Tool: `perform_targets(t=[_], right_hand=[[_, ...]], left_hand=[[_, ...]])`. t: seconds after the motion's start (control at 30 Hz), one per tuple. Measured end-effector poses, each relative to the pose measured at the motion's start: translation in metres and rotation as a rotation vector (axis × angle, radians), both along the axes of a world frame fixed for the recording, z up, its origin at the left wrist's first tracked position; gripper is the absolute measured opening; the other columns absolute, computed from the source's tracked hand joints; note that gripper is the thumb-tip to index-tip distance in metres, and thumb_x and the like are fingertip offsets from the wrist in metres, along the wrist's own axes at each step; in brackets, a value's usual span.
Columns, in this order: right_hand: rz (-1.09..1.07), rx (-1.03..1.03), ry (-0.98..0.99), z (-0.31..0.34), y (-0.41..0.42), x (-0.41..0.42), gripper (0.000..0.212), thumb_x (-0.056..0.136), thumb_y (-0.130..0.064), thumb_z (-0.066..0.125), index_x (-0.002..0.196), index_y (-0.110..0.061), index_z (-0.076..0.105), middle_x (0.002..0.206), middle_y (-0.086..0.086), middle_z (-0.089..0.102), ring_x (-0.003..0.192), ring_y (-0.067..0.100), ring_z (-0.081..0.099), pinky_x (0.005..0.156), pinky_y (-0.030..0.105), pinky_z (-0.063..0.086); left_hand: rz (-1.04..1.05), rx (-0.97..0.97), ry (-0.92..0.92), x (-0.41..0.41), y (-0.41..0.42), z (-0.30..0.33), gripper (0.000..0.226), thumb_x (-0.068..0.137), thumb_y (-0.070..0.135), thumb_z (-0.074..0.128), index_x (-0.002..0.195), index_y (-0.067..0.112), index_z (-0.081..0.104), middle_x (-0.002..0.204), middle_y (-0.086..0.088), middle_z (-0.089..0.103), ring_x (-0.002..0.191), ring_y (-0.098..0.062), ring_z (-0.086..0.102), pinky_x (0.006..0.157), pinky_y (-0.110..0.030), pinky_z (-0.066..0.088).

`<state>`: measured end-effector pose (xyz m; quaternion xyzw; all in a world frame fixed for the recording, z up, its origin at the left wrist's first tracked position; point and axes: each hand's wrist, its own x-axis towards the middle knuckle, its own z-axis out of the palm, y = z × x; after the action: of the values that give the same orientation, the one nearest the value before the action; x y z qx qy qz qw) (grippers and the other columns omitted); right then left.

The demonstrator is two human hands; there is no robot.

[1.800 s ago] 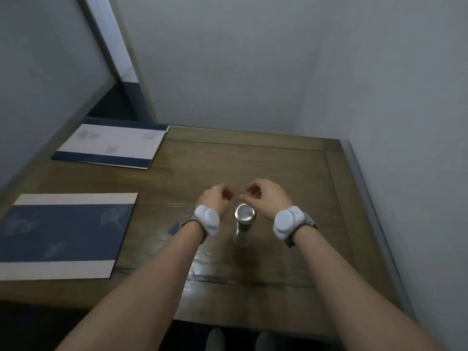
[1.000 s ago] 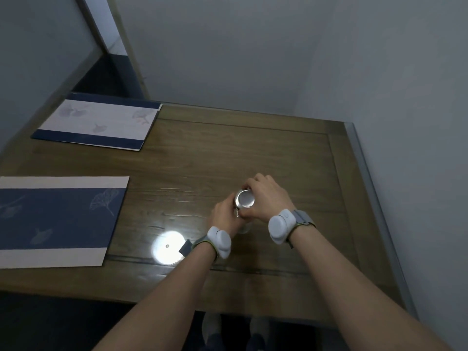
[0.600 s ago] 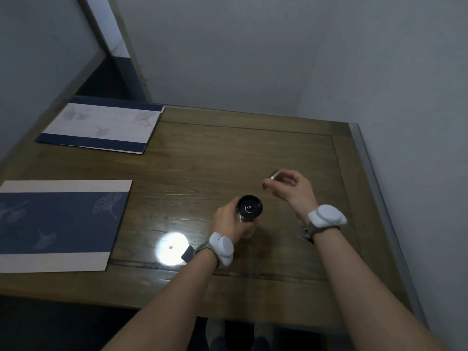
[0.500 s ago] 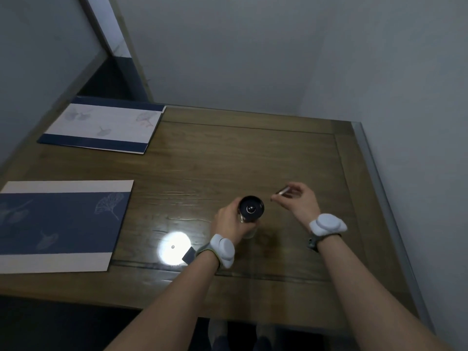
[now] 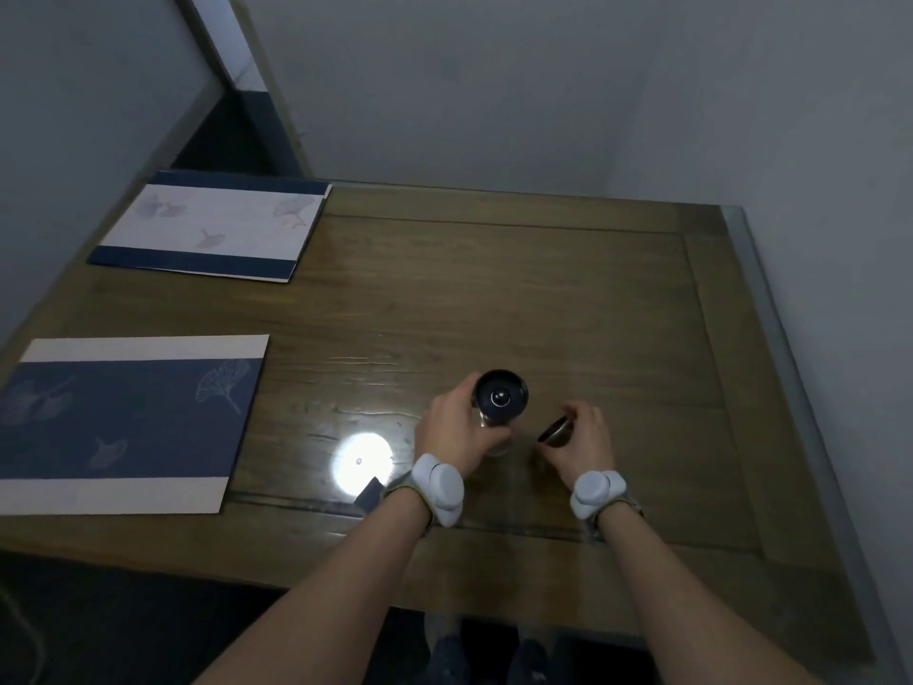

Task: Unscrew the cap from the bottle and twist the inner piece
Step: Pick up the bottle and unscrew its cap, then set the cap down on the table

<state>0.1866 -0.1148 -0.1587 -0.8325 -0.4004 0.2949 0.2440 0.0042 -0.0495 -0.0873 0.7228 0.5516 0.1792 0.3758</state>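
Item one: a metal bottle [image 5: 499, 412], standing upright near the front middle of the wooden counter [image 5: 494, 299]. Its cap is off and the dark inner piece [image 5: 501, 398] is showing in the open mouth, with a small pale dot at its centre.

Item two: the left hand [image 5: 457, 427], its grip wrapping closed around the bottle's body from the left side, fingers curling round the far edge.

Item three: the cap [image 5: 557, 430], round and dark on its open side, tilting on edge just beside the bottle to the right. The right hand [image 5: 585, 444] is holding it, its grip pinching closed on the rim. Whether the cap is touching the counter I cannot tell.

Item four: a white band unit on each wrist, left [image 5: 439, 487] and right [image 5: 595, 491].

Item five: two placemats lying flat on the left part of the counter, well apart from the bottle. The near one [image 5: 123, 422] is showing blue with pale stripes and leaf prints; the far one [image 5: 212, 224] is showing pale with blue stripes.

Item six: a bright round spot of reflected light [image 5: 360, 462] glaring on the counter just left of the left wrist.
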Motion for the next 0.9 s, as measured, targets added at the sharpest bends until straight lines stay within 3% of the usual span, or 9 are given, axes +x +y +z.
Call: perform_targets(t=[0.37, 0.63, 0.73, 0.9], right_hand=[[0.021, -0.003, -0.131, -0.014, -0.022, -0.002, 0.059, 0.071, -0.017, 0.085, 0.122, -0.006, 0.059, 0.122, 0.014, 0.059, 0.115, 0.035, 0.051, 0.09, 0.038, 0.043], [0.126, -0.12, -0.216, -0.014, -0.024, 0.001, 0.063, 0.074, -0.03, 0.085, 0.127, -0.013, 0.056, 0.128, 0.008, 0.054, 0.12, 0.029, 0.047, 0.092, 0.038, 0.046], [0.114, -0.006, -0.176, 0.014, -0.012, 0.003, 0.047, 0.082, -0.025, 0.077, 0.124, -0.012, 0.062, 0.126, 0.008, 0.057, 0.116, 0.026, 0.054, 0.088, 0.035, 0.048], [0.163, 0.344, 0.096, 0.109, 0.019, 0.006, 0.013, 0.085, -0.02, 0.078, 0.097, -0.015, 0.074, 0.091, -0.002, 0.074, 0.078, 0.011, 0.067, 0.071, 0.016, 0.053]], left_hand=[[-0.003, -0.006, 0.016, 0.002, -0.001, 0.005, 0.055, 0.072, 0.042, 0.086, 0.123, 0.039, 0.063, 0.109, 0.011, 0.076, 0.104, -0.021, 0.07, 0.083, -0.041, 0.059], [-0.012, 0.019, 0.011, -0.001, -0.004, 0.004, 0.055, 0.074, 0.044, 0.086, 0.124, 0.036, 0.064, 0.11, 0.009, 0.076, 0.104, -0.021, 0.07, 0.082, -0.04, 0.059], [-0.007, 0.024, 0.019, 0.001, -0.005, 0.008, 0.054, 0.075, 0.047, 0.085, 0.124, 0.036, 0.064, 0.11, 0.009, 0.076, 0.104, -0.021, 0.07, 0.082, -0.042, 0.06], [0.01, 0.06, -0.009, 0.005, -0.005, 0.022, 0.051, 0.075, 0.052, 0.082, 0.12, 0.036, 0.064, 0.109, 0.013, 0.073, 0.102, -0.015, 0.068, 0.078, -0.035, 0.057]])
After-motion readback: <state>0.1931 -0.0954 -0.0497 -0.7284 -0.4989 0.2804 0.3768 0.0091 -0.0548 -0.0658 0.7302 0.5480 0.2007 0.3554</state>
